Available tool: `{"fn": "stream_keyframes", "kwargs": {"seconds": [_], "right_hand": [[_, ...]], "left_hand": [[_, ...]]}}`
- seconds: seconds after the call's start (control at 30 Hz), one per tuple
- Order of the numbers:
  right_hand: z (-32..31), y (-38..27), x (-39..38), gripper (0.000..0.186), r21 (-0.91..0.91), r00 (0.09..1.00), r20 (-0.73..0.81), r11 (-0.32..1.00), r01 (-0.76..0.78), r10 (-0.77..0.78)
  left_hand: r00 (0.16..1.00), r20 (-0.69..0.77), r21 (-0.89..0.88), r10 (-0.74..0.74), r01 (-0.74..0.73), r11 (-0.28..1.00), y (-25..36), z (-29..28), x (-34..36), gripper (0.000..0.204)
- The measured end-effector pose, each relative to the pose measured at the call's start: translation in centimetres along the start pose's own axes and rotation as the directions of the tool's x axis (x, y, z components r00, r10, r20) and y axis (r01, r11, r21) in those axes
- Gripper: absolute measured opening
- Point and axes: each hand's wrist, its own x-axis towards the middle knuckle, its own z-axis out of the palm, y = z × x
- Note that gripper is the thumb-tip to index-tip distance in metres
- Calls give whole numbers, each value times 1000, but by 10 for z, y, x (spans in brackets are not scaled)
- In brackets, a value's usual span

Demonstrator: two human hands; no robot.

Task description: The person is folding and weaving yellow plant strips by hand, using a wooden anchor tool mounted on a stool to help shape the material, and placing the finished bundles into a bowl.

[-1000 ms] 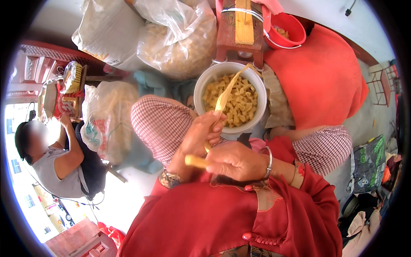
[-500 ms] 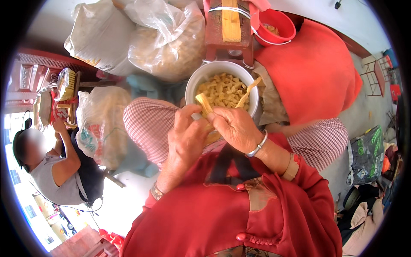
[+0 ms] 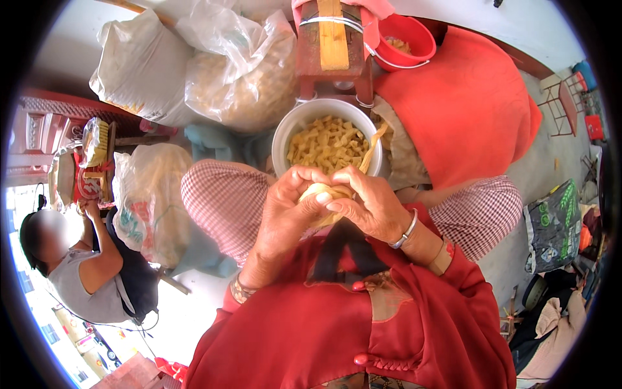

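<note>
Both of my hands meet above my lap, just below a white basin point(image 3: 279, 144). My left hand point(image 3: 280, 209) and my right hand point(image 3: 374, 205) pinch a pale yellow, flexible strip point(image 3: 332, 190) between thumbs and fingers. The strip bends into a loop at the fingertips, and part of it hangs below the thumbs. I cannot make out what it is made of. Short yellow pieces point(image 3: 327, 144) fill much of the basin. Another long yellow strip point(image 3: 372, 153) lies over the basin's right side, beyond my right fingers.
Behind the basin stands a red-brown wooden stool point(image 3: 310, 58), with a red bucket point(image 3: 424, 47) at its right. Filled plastic bags point(image 3: 249, 84) stand at the back left. Red cloth point(image 3: 463, 110) covers something to the right. A seated person point(image 3: 91, 272) is at far left.
My hands have turned so that the thumbs come together, and the strip that stuck up straight is now bent into a loop. The view has shifted slightly.
</note>
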Motion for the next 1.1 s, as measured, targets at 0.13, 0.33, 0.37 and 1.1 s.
{"fn": "stream_keyframes", "kwargs": {"seconds": [0.13,0.33,0.37,1.1], "right_hand": [[-2,6,-3,26,41,997,-61,998,46,-43],[-16,10,-10,23,47,996,26,995,-90,89],[-13,14,-13,23,53,996,5,995,-89,89],[-4,32,-22,44,241,969,-116,952,-187,219]], "left_hand": [[980,188,-266,-60,110,958,-4,-8,1,26],[979,200,328,50,-115,937,-2,2,-1,41],[941,300,546,153,-301,782,-5,-4,6,44],[877,416,-384,-242,411,827,-40,-20,17,60]]}}
